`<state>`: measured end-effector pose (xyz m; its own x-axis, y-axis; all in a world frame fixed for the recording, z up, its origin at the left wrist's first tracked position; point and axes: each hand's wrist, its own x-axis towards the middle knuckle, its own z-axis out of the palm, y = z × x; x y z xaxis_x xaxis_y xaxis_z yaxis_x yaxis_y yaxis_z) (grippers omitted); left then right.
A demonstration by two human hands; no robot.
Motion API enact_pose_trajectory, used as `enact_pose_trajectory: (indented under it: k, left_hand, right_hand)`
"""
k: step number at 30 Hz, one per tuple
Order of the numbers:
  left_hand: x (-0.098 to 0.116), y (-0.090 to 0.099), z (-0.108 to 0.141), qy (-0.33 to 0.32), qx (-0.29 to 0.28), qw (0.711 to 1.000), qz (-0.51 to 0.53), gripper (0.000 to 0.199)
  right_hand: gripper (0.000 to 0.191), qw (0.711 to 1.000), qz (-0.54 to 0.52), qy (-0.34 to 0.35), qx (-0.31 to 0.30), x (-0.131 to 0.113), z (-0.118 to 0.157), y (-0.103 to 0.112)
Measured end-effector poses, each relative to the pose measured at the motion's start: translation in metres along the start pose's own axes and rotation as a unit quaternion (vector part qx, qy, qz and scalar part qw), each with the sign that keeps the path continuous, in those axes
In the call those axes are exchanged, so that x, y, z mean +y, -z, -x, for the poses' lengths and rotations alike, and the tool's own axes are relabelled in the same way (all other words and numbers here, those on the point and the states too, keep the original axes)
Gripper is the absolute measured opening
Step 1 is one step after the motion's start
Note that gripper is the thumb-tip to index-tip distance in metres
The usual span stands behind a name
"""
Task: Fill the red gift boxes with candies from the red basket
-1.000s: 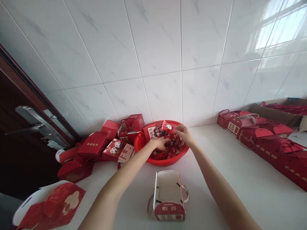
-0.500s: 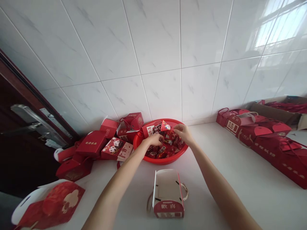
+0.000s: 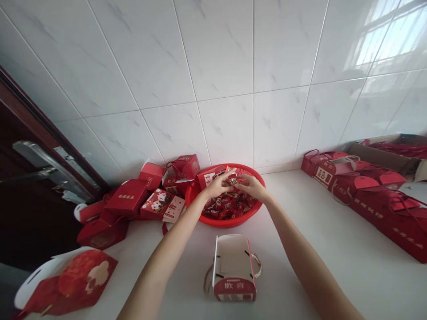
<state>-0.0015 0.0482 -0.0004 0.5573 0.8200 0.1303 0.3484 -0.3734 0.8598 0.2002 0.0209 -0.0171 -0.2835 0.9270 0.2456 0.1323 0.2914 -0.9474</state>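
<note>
Standing nearest on the counter (image 3: 347, 253): open box (image 3: 233, 262). Beyond it: red basket (image 3: 230, 223) containing wrapped candy (image 3: 230, 206). Left hand (image 3: 216, 188) and right hand (image 3: 254, 188) are positioned over the candy, fingertips beside a packet (image 3: 232, 181); grip closure cannot be determined.

Looks like a room in a home, possibly a kitchen, though hard to pin down for certain. Shows glossy marbled wall tiles (image 3: 223, 49), with a window reflection (image 3: 387, 42), a white tabletop (image 3: 290, 213), and a dark door (image 3: 33, 218) bearing a metal handle (image 3: 43, 159) and keys (image 3: 71, 198).
</note>
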Motion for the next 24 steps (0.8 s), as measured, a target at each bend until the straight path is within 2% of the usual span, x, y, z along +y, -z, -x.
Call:
enact_pose_trajectory:
  k: [2,5,10,12,15,18,24]
  left_hand:
    - [0.003,-0.003,0.001,0.018,-0.011,1.0,-0.01,0.093]
    - [0.006,-0.006,0.001,0.022,-0.005,1.0,-0.015,0.096]
    - [0.01,-0.008,0.001,-0.005,0.011,1.0,-0.02,0.09]
    - [0.012,-0.009,0.0,0.011,0.003,0.997,-0.081,0.081]
    - [0.011,-0.007,-0.002,0.052,-0.012,0.98,-0.191,0.057]
    - [0.004,-0.001,-0.002,0.087,-0.026,0.964,-0.251,0.034]
    - [-0.016,0.005,0.001,0.154,-0.092,0.925,-0.336,0.022]
  right_hand:
    - [0.028,1.0,0.014,0.015,0.02,0.0,0.0,0.0]
    - [0.023,0.998,0.021,0.042,0.042,-0.001,0.001,0.0]
    - [0.026,0.998,0.022,0.065,0.014,-0.004,0.001,0.0]
    - [0.026,0.997,0.027,0.072,0.029,-0.003,0.0,0.0]
    - [0.028,0.994,0.026,0.082,0.068,0.0,-0.002,0.001]
    - [0.027,0.993,0.015,0.084,0.077,0.003,-0.004,0.002]
    - [0.029,0.994,-0.028,0.051,0.095,0.005,-0.005,0.001]
